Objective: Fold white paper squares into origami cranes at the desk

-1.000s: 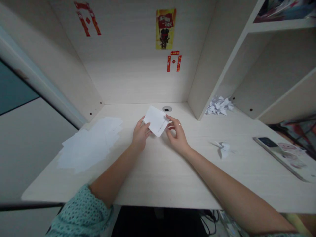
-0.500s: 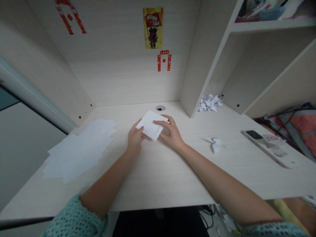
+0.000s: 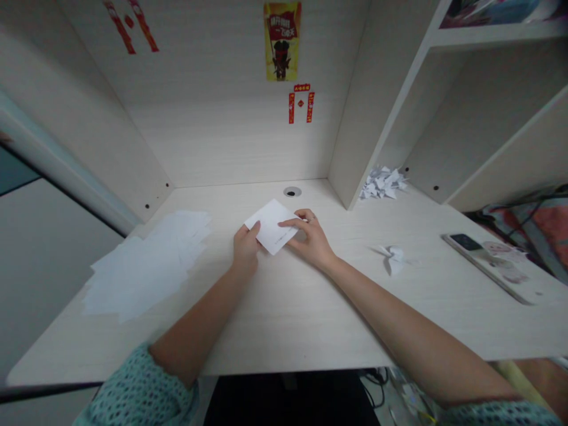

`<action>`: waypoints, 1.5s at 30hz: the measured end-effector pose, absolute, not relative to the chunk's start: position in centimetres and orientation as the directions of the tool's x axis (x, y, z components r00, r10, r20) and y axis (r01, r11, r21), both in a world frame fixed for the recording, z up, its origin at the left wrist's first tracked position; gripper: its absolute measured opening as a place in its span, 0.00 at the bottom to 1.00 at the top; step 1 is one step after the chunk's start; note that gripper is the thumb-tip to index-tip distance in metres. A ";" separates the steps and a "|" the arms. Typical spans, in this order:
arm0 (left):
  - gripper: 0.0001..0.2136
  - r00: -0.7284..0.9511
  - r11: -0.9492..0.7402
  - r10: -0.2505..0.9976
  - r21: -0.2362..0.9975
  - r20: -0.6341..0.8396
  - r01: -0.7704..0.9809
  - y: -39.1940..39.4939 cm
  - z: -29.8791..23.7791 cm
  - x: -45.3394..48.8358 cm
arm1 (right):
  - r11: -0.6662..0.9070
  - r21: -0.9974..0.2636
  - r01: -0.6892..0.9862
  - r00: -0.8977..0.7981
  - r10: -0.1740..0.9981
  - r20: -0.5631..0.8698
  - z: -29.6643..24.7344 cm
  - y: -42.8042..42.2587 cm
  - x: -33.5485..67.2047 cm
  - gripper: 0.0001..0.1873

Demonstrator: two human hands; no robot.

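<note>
A square sheet of white paper [image 3: 271, 228] with a faint line of print along its lower right edge is held just above the desk, one corner pointing toward me. My left hand [image 3: 247, 247] pinches its left corner, thumb on top and the other fingers underneath. At the right corner my right hand [image 3: 310, 236] grips it, index finger lying on the upper face and thumb below. A small folded white paper piece [image 3: 392, 258] rests on the desk to the right of my right forearm.
Overlapping white sheets [image 3: 148, 266] lie spread at the left of the desk [image 3: 284, 331]. A pile of folded paper pieces [image 3: 383, 182] sits behind the upright divider [image 3: 368, 112]. A phone [image 3: 488, 266] lies at the right, near bundled fabric [image 3: 539, 231].
My left thumb has come onto the sheet's upper face, and the sheet has turned slightly. The whole view has shifted a little as the head moved.
</note>
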State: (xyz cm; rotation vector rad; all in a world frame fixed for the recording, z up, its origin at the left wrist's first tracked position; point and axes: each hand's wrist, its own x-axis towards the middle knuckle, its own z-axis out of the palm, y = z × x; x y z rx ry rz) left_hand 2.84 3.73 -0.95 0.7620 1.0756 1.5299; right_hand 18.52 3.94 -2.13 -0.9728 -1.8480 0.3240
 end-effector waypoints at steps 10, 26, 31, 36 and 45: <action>0.12 -0.219 -0.011 0.971 0.904 -0.091 -0.428 3.6 -0.6 2.8 | 0.633 -0.645 0.429 -0.156 0.755 0.637 -1.8 3.8 18.6 0.14; 0.12 -0.035 0.186 0.974 0.876 -0.224 -0.446 3.1 0.5 2.6 | 0.258 -0.963 -0.070 0.136 0.959 0.247 -2.0 5.1 18.7 0.13; 0.16 -0.101 0.021 0.994 0.989 -0.036 -0.148 3.0 0.8 2.7 | 0.273 -0.957 -0.093 0.119 0.958 0.262 -1.8 4.9 18.7 0.14; 0.19 -0.185 -0.276 0.938 0.955 0.293 0.112 2.5 1.4 2.6 | 0.326 -0.945 -0.005 0.070 0.943 0.325 -1.5 4.5 18.4 0.15; 0.18 -0.108 -0.124 0.987 0.992 0.123 -0.002 3.1 0.4 2.5 | 0.377 -0.921 0.092 0.025 0.924 0.381 -1.5 3.9 18.0 0.16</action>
